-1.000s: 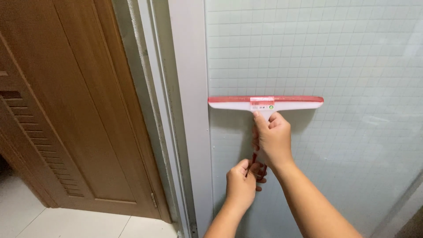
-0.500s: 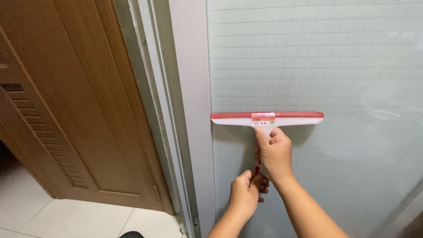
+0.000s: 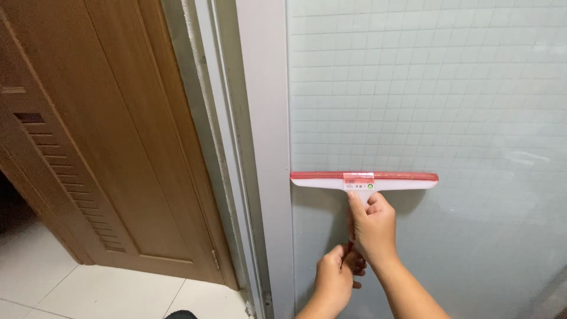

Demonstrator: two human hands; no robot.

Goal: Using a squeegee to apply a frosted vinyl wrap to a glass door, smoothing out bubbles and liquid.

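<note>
Right hand [image 3: 373, 227] clamped around the upper handle of the squeegee [image 3: 364, 181], thumb up toward the head. Left hand [image 3: 335, 279] closed on the lower end of the same handle, just beneath the right. The squeegee's white head with red blade lies level against the frosted glass panel [image 3: 472, 118], its left end touching the pale frame post [image 3: 266, 147].

Step in hand, by my reading: a wiping pass across the glass, blade at mid-lower height. The next move calls for even pressure from both hands, blade kept flat and level.

Around: grid pattern shows in the glass above. Left of the post, a wooden door [image 3: 100, 136] with louvres; light floor tiles [image 3: 88, 292] below. The post bounds the blade leftward; nothing else obstructs.
</note>
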